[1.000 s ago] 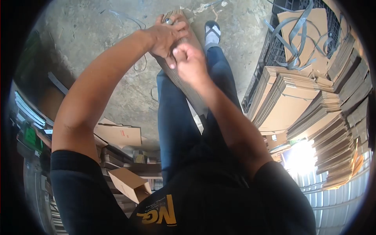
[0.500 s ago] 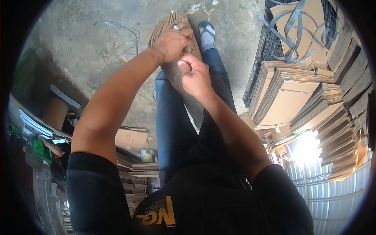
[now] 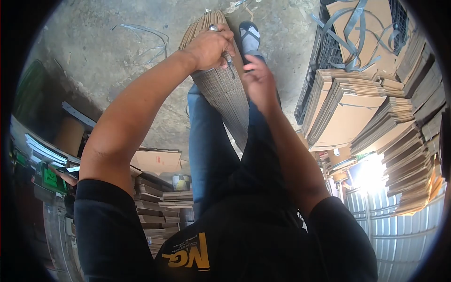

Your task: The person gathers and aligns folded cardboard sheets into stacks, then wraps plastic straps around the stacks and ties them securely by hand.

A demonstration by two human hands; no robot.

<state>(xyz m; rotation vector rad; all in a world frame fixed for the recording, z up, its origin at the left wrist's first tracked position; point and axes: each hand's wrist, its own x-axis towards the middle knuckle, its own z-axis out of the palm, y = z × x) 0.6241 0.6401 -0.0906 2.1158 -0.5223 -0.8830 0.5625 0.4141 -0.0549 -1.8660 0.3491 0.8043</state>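
A thick bundle of flat corrugated cardboard [image 3: 221,89] stands on edge between my legs, its layered edges facing up. My left hand [image 3: 216,47], with a ring on one finger, is closed on a grey strap [image 3: 229,58] over the bundle's upper part. A short end of the strap hangs out below its fingers. To the right of the bundle is my right hand [image 3: 257,77], apart from the strap and blurred by motion. Its fingers look loosely spread, with nothing visible in them.
Stacks of folded cardboard [image 3: 347,108] fill the right side. Loose grey straps [image 3: 361,28] lie over cardboard on a black pallet there. Another thin strap [image 3: 141,30] lies on the concrete floor at left. More cardboard [image 3: 157,160] and part of another person's arm are at lower left.
My right hand has moved away from my left hand, to the right, and its fingers have opened. My left hand has stayed at the bundle, where more of the strap end now shows.
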